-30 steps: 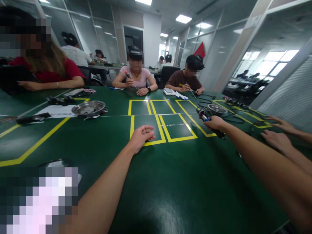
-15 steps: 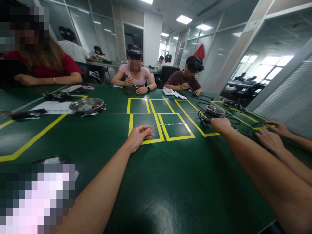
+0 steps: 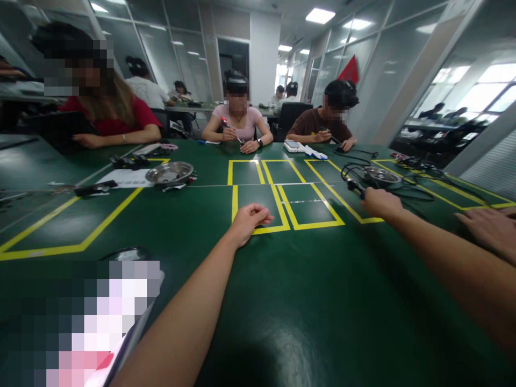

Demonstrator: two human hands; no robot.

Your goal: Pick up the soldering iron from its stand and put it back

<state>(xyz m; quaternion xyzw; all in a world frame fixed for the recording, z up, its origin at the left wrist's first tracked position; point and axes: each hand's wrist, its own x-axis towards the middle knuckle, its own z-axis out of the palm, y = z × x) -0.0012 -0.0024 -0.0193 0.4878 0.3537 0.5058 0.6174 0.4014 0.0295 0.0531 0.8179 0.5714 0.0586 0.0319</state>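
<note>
My left hand [image 3: 250, 224] rests over the near edge of a yellow taped rectangle [image 3: 287, 215] on the green table [image 3: 258, 290]. Its fingers curl loosely together with the thumb against them, and no object shows between them. Farther right, my right hand [image 3: 381, 203] is wrapped round a black stick-shaped tool [image 3: 356, 187] with a silvery band. The tool's far end points away to the left, and its exact kind is unclear. Black cables [image 3: 417, 196] lie in loops beside this hand. Just behind stands a small round metal dish [image 3: 381, 175].
Another person's hand [image 3: 489, 228] lies at the right edge, near my right forearm. A metal bowl [image 3: 170, 173] with small parts and a white sheet [image 3: 121, 178] are on the left. Several people sit opposite; a pixelated bright object [image 3: 121, 306] is front left.
The view has turned left, so everything appears shifted right. My right hand has the black tool lifted more clearly into view. My left hand keeps its place on the table.
</note>
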